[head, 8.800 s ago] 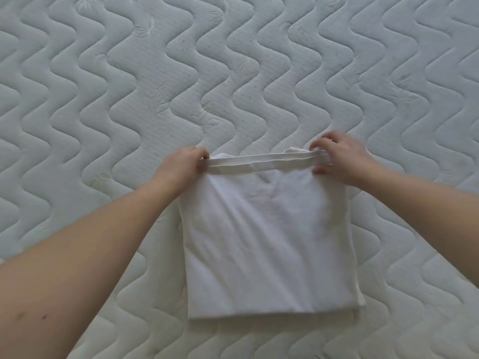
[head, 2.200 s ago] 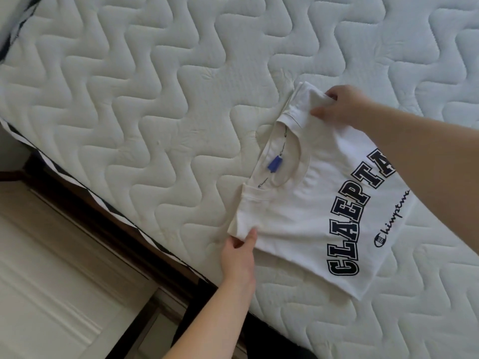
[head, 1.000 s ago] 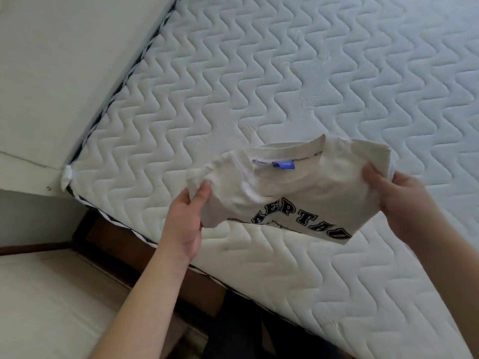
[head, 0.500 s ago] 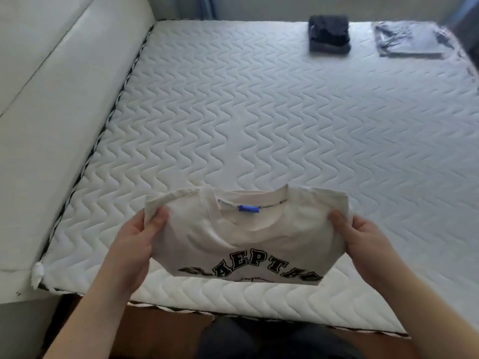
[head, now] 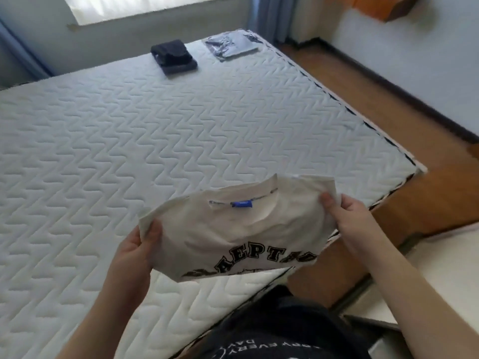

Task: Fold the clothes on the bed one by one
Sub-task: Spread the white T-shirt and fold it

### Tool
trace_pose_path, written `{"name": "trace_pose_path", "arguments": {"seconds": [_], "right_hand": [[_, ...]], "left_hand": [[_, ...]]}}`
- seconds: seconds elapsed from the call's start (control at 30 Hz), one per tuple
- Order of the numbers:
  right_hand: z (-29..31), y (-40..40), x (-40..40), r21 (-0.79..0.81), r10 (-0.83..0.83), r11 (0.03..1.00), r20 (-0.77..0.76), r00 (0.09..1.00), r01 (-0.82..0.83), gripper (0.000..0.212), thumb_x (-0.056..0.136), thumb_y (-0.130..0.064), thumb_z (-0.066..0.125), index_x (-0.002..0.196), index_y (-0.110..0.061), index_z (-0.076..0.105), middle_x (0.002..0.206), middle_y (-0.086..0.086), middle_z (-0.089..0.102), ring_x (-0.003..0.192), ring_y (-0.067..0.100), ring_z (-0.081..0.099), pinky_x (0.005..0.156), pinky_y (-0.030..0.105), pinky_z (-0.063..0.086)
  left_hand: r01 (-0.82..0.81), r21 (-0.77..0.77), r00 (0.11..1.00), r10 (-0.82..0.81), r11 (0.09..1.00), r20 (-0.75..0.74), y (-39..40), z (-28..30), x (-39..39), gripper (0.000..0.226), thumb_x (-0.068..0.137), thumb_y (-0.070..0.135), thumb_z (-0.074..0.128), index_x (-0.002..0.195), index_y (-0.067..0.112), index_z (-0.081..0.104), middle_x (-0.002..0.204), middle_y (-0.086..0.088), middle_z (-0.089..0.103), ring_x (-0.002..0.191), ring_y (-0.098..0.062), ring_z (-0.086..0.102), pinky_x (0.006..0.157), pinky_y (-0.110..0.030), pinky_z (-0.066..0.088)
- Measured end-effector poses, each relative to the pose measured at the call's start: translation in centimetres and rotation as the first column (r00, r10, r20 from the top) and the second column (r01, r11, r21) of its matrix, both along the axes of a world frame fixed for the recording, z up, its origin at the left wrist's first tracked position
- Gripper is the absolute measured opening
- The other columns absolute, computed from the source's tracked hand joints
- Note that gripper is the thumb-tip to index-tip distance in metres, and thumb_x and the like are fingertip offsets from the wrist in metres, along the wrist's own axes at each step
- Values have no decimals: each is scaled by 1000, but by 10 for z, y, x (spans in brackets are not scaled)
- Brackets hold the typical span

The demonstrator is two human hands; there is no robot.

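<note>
A person's left hand [head: 134, 244] and right hand [head: 347, 216] gripped a folded white T-shirt [head: 233, 229] above the bed [head: 181, 125], apparently carrying it toward two folded piles.

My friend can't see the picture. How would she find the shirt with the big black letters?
Start at the big white quilted mattress and come to its near edge. There the left hand and right hand grip a folded white T-shirt in the air. Unlike the dark folded clothes and the grey folded garment at the far end, it is white with black letters and a blue collar tag.
</note>
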State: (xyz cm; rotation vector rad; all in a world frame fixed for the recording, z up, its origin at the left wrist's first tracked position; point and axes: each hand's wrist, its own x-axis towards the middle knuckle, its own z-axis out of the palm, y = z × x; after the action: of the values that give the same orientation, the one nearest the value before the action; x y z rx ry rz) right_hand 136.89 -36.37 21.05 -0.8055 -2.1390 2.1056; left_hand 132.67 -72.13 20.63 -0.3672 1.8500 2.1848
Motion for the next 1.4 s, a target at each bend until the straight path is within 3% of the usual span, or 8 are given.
{"name": "trace_pose_path", "arguments": {"seconds": [0.13,0.2,0.37,0.53,0.63,0.73,1.07,1.4], "right_hand": [[5,17,39,-45,-154,987,-24,988,153,59,61,-64,76,93,-13,73,95,6,76,86,18,73,70,27,58],[9,27,59,-78,-219,973,-31,975,216,44,74,-51,70,97,-14,72,96,2,77,88,15,73,72,26,58],[13,65,104,-102,-400,913,-32,916,395,30,82,-41,63,98,-17,70,91,-7,77,85,7,72,66,16,54],[16,113,134,-93,-509,859,-61,858,503,47,62,-66,73,91,-29,78,101,-4,76,94,12,72,77,24,52],[18,144,149,-90,-555,832,-95,826,548,35,75,-57,67,89,-26,77,96,-7,76,90,8,72,72,19,51],[17,175,157,-72,-599,801,-104,794,595,22,91,-41,58,96,-23,70,90,-13,76,82,1,71,62,11,49],[23,252,137,-60,-668,743,-103,737,666,20,94,-40,58,99,-25,70,95,-13,75,89,2,70,69,12,52],[10,310,113,-13,-742,670,-44,669,742,28,92,-43,58,106,-21,69,96,-11,75,85,-1,69,63,8,50]], "left_hand": [[193,-34,981,-193,981,-2,27,17,-15,35,77,52,68,95,23,76,100,-5,75,87,-14,69,75,-30,55],[266,-41,964,-266,963,5,47,21,-18,53,65,61,76,100,21,75,102,-6,74,89,-14,69,71,-24,57],[380,-2,925,-380,925,27,119,23,-16,25,96,26,53,112,14,68,105,-6,74,91,-14,69,72,-22,57],[464,-106,878,-472,880,-74,202,35,-16,17,95,22,56,101,14,70,95,-4,75,85,-12,70,69,-19,56],[519,-173,833,-541,837,-119,248,42,-16,17,93,25,58,98,14,71,91,-4,75,82,-12,69,66,-18,55],[531,-206,817,-561,822,-132,293,49,-20,17,97,21,55,96,14,71,89,-2,75,79,-8,69,66,-17,55],[548,-162,823,-564,820,-69,396,54,-44,19,99,24,53,99,18,71,99,0,75,93,-14,68,89,-36,51],[607,-183,784,-621,773,-24,484,37,-114,24,102,29,47,96,20,69,93,4,75,88,-11,67,83,-31,52]]}}
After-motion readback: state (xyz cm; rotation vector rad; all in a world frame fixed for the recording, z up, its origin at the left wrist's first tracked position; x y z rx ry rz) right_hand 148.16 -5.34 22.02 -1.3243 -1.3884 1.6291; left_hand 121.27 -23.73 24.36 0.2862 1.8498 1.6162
